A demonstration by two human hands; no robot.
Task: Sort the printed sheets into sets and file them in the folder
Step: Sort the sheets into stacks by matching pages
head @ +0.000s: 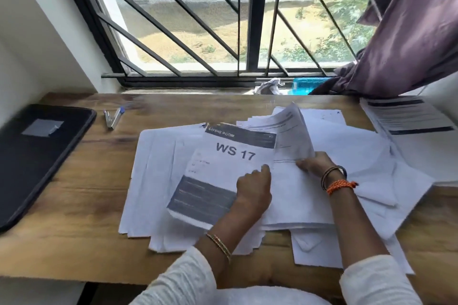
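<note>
**Loose paper pile mid-sort, folder not yet in use**

White printed A4-type sheets (173, 156) lie fanned in a loose overlapping pile at mid tabletop, edges misaligned. Thin, light, floppy; they bend under their own weight and likely slide over each other easily. Creasing or tearing at the corners is the risk. Best hold, I'd judge: pinch an edge or corner, thumb on top, other hand flat on the pile to stop it shifting.

Top-left sheet with dark grey header band and large "WS 17" print (233, 153) lies tilted on the pile. Left hand (254, 189) rests on its lower right part, fingers curled at the edge; whether it truly pinches the sheet I cannot tell. Right hand (313, 162) pinches a lifted printed sheet (295, 131) at its lower edge, fingers closed on it; the sheet stands up and curls, showing how limp it is.

Second stack of sheets with dark bands (406, 116) sits at far right, well apart from the folder.

Black flat rectangular zip folder with a grey label patch (37, 156), matte, rounded corners, lies closed at the left edge. Pens (112, 117) lie between folder and pile.

Brown wood-grain tabletop (86, 205), smooth. Barred window behind, purple curtain (409, 44) at right.
</note>
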